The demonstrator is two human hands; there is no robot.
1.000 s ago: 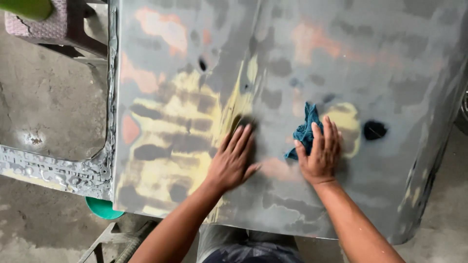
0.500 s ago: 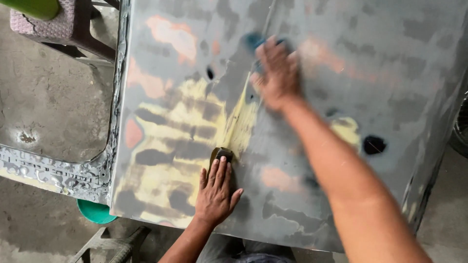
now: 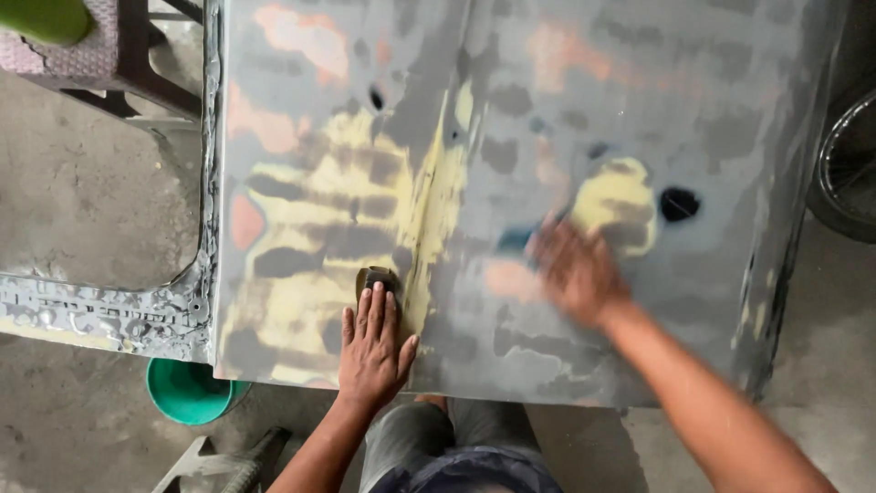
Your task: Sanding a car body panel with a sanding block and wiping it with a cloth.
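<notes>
Left hand lies flat on the grey car panel, fingers straight and close together, palm down, gripping nothing. Its fingertips rest on a small dark sanding pad, which sits on the panel just left of the yellow filler ridge that runs up the panel's middle. The hand is near the panel's near edge, with its wrist crossing over that edge.

Right hand is blurred with motion, lying on the panel to the right of the ridge, well apart from the left hand. A bit of blue cloth shows at its fingertips, pressed against the panel; how far the fingers curl round the cloth I cannot tell. Just beyond the hand, farther up the panel, is a round yellow filler patch, and right of that patch a small black hole in the panel.

The panel is mottled grey, yellow and orange-pink, with broad yellow filler strokes left of the ridge. Below the panel's near left corner a green bucket stands on the concrete floor. Left of the panel lies a grey window frame section. At the panel's right edge part of a wheel shows.
</notes>
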